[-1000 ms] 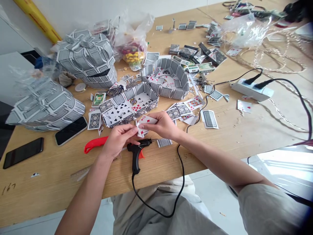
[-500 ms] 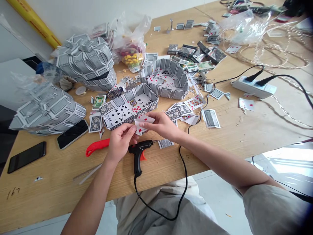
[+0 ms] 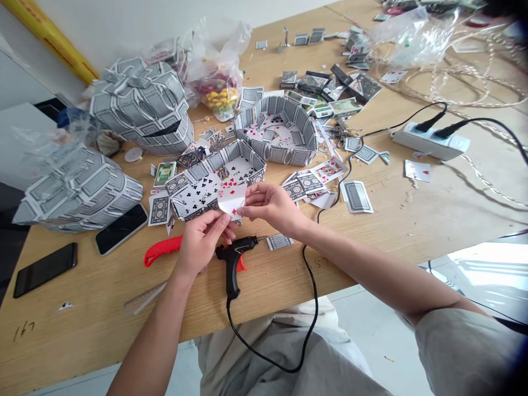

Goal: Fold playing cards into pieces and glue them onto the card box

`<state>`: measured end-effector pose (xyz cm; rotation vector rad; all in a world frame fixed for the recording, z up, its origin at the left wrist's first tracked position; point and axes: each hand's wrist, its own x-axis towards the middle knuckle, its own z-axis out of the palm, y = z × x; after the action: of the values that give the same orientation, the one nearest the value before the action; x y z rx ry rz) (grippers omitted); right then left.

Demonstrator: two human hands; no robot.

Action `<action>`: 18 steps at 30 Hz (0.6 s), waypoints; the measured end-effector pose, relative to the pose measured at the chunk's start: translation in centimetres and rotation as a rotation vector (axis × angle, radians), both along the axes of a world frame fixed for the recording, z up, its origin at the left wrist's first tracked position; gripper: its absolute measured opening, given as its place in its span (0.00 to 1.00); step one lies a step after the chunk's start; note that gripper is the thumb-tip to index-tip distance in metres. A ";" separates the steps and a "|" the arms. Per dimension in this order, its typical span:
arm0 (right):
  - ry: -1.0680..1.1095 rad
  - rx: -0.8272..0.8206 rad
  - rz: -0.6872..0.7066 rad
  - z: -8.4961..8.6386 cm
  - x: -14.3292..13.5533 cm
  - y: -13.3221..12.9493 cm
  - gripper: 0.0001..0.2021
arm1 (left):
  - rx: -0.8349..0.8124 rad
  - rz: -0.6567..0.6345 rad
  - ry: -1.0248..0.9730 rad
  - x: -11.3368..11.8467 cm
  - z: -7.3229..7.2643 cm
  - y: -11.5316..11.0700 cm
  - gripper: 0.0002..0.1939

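Observation:
Between my two hands is a playing card [image 3: 231, 199] with red diamonds, slightly bent, its face toward me. My left hand [image 3: 203, 236] pinches its lower edge, and my right hand [image 3: 272, 206] grips its right edge. Just behind the card lies an open box made of playing cards [image 3: 202, 190], lined with clubs and hearts. Below my hands a black glue gun [image 3: 231, 258] with an orange trigger rests on the table, its nozzle close to a face-down card [image 3: 279, 242]. A tool with a red handle [image 3: 163, 249] is partly hidden by my left hand.
A second card box [image 3: 284, 157] and woven card baskets [image 3: 138, 104] stand behind. Two phones [image 3: 45, 269] lie at left. Loose cards [image 3: 307, 184], a power strip [image 3: 431, 142] and the glue gun's cable [image 3: 315, 297] are on the right. A plastic bag [image 3: 218, 71] sits at the back.
The card has shifted left and turned, so more of its face shows. My right hand has moved from its upper side to its right edge. The left hand stays nearly in place.

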<state>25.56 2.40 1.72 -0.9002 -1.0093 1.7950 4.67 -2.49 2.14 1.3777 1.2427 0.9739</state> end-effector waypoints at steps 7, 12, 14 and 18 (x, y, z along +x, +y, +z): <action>0.014 0.028 -0.014 0.1 -0.2 -0.5 0.24 | 0.056 0.074 -0.018 0.5 -0.1 -0.3 0.14; 0.012 0.045 -0.028 0.1 -0.3 -0.7 0.23 | 0.030 0.069 -0.033 0.4 0.1 -0.1 0.13; 0.009 0.052 -0.030 0.1 -0.3 -0.7 0.23 | 0.024 0.056 -0.029 0.3 0.2 0.0 0.13; 0.019 0.072 -0.029 -0.1 -0.3 -0.8 0.23 | 0.017 0.014 -0.004 -0.2 0.4 0.2 0.13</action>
<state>25.24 1.63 1.61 -0.8484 -1.0374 1.7287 4.49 -2.32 2.50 1.3810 1.2453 0.9989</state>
